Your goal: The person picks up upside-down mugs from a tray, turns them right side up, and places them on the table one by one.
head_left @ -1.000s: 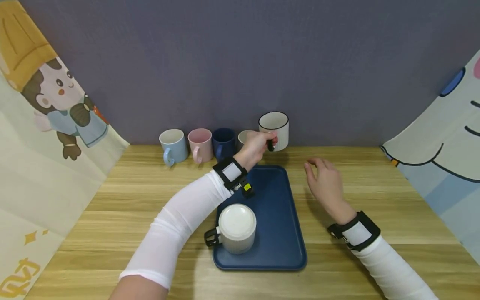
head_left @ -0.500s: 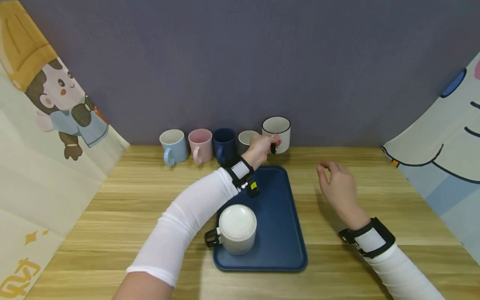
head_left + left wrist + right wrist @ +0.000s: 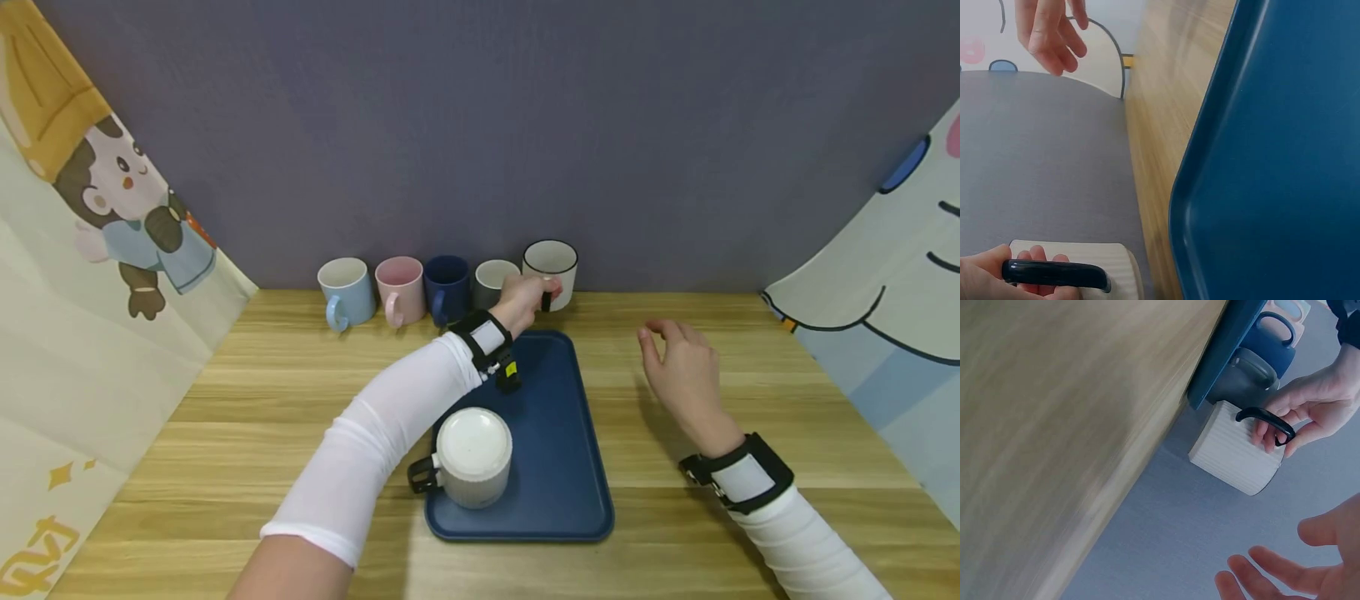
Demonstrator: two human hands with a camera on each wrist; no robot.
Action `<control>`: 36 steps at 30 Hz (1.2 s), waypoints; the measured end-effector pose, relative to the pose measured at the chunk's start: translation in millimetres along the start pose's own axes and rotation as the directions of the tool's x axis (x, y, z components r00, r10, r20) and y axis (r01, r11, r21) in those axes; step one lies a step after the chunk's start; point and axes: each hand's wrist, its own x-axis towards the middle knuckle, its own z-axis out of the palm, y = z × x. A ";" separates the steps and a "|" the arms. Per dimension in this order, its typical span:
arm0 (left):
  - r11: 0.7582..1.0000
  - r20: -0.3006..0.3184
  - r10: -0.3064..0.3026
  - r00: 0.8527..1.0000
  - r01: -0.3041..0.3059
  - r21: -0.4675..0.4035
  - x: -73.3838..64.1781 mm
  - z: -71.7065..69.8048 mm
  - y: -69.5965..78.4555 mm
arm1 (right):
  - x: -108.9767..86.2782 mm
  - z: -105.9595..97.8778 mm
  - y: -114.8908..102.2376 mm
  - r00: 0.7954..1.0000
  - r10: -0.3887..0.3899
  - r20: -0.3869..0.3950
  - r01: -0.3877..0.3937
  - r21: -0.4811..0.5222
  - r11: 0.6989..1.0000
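A white ribbed mug with a black rim stands upright at the right end of a row of mugs by the back wall. My left hand grips it by the black handle, fingers curled through, as the right wrist view shows. Close on its left is a dark grey mug, partly hidden by that hand. Out over the wooden table, right of the tray, my right hand hovers with relaxed, slightly bent fingers and holds nothing.
A dark blue tray lies mid-table, bearing an upside-down white mug whose black handle juts past the left edge. Light blue, pink and navy mugs continue the row leftward. A grey wall closes the back.
The white mug in my left hand has come down beside the dark grey mug. My right hand has shifted to the right, away from it.
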 end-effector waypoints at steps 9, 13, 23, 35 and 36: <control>0.997 0.003 -0.008 1.000 0.008 0.083 6.9 -1.6 -9.2 | 0.4 -0.6 1.3 1.000 0.012 0.009 -0.012 -0.003 1.000; 0.996 -0.012 -0.019 1.000 0.020 0.088 9.9 -2.4 -14.6 | 0.0 -0.5 1.2 1.000 0.014 0.014 -0.014 -0.001 1.000; 0.991 -0.046 -0.008 0.999 0.014 0.136 6.6 -3.9 -20.5 | -1.5 -0.2 -1.2 1.000 0.016 0.023 -0.015 -0.010 1.000; 0.943 -0.048 -0.015 0.999 0.030 0.331 6.4 -4.0 -20.0 | -1.3 0.9 -1.1 1.000 0.010 0.012 -0.010 -0.013 1.000; 0.934 -0.047 -0.022 0.999 0.037 0.356 6.7 -4.2 -19.0 | -1.1 0.9 -0.9 1.000 0.011 0.013 -0.011 -0.012 1.000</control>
